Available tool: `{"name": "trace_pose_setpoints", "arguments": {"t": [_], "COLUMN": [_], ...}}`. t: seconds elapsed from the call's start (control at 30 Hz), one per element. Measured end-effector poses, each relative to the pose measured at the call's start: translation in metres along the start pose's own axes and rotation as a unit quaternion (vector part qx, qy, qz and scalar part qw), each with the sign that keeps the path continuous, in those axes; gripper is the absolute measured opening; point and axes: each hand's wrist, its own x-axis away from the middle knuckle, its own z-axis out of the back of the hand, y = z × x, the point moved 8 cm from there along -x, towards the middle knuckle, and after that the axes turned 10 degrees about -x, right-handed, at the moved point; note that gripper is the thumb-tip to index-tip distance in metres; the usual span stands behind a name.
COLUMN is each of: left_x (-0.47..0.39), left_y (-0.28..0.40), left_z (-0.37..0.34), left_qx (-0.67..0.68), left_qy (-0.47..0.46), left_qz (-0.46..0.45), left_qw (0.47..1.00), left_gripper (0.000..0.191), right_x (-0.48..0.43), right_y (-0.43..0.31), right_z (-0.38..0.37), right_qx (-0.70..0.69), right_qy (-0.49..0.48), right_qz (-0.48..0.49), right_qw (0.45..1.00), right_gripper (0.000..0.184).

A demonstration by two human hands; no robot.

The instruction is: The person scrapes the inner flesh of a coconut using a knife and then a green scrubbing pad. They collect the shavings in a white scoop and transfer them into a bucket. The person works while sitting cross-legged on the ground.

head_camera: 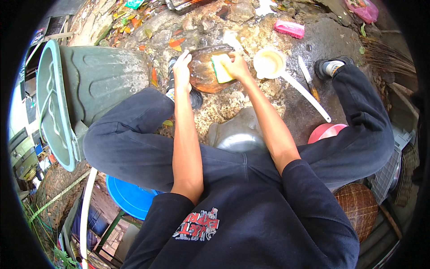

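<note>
My left hand (182, 70) grips the left edge of a dark brown wooden board (203, 72), its thumb side on the rim. My right hand (236, 66) holds a yellow sponge with a green scouring side (221, 69) flat against the board's right part. The board is wet and tilted above the rocky ground, between my feet. Just right of it lies a white long-handled plastic dipper (269, 63), with pale liquid in its bowl. Farther right is a knife (306, 74) with a worn wooden handle. A pink scrub brush (289, 29) rests beyond the dipper.
A large green plastic bin (104, 77) lies on its side at the left. A pink basin (324, 131) is partly under my right leg. Behind me are a blue plastic lid or basin (131, 198) and a woven basket (356, 210). A twig broom (386, 55) lies at the right.
</note>
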Motion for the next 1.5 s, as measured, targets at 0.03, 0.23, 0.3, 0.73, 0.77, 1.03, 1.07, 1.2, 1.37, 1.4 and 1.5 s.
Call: {"name": "trace_pose_setpoints", "arguments": {"t": [0.03, 0.23, 0.3, 0.73, 0.77, 1.03, 1.07, 1.2, 1.37, 1.4, 1.5], "left_x": [0.0, -0.007, -0.007, 0.006, 0.007, 0.004, 0.003, 0.001, 0.005, 0.008, 0.014], "left_y": [-0.003, -0.006, -0.003, 0.019, 0.019, 0.017, 0.017, 0.015, 0.002, 0.004, 0.004], "left_z": [0.001, 0.001, -0.001, -0.008, -0.008, -0.011, -0.012, -0.017, -0.017, -0.021, -0.027], "left_qx": [0.013, 0.001, -0.015, -0.063, -0.065, -0.052, -0.06, -0.012, 0.062, 0.107, 0.144], "left_qy": [0.001, 0.002, 0.0, 0.013, 0.011, 0.001, -0.005, -0.052, -0.097, -0.13, -0.141], "left_qz": [0.013, 0.009, -0.001, -0.025, -0.025, -0.016, -0.018, -0.016, 0.067, 0.068, 0.106], "left_qw": [1.0, 1.0, 1.0, 0.998, 0.998, 0.998, 0.998, 0.998, 0.991, 0.983, 0.974], "left_gripper": [0.042, 0.041, 0.041, 0.04, 0.04, 0.04, 0.043, 0.046, 0.051, 0.054, 0.055], "right_x": [-0.002, 0.008, 0.017, 0.05, 0.049, 0.008, 0.017, 0.05, 0.051, 0.047, 0.041], "right_y": [0.009, -0.008, -0.028, -0.057, -0.058, -0.03, -0.029, -0.043, -0.022, -0.011, 0.019], "right_z": [0.009, 0.029, 0.018, -0.045, -0.044, 0.021, 0.022, -0.004, -0.006, 0.001, 0.017], "right_qx": [-0.022, -0.158, -0.16, 0.103, 0.087, -0.101, -0.084, 0.055, 0.029, 0.034, 0.035], "right_qy": [-0.005, -0.296, -0.338, -0.481, -0.496, 0.036, 0.081, 0.142, 0.084, 0.101, 0.157], "right_qz": [-0.053, -0.054, 0.007, 0.038, 0.032, 0.003, 0.031, 0.178, 0.264, 0.243, 0.126], "right_qw": [0.998, 0.941, 0.928, 0.87, 0.864, 0.994, 0.993, 0.972, 0.96, 0.964, 0.979], "right_gripper": [0.068, 0.062, 0.065, 0.065, 0.064, 0.028, 0.031, 0.045, 0.039, 0.039, 0.034]}}
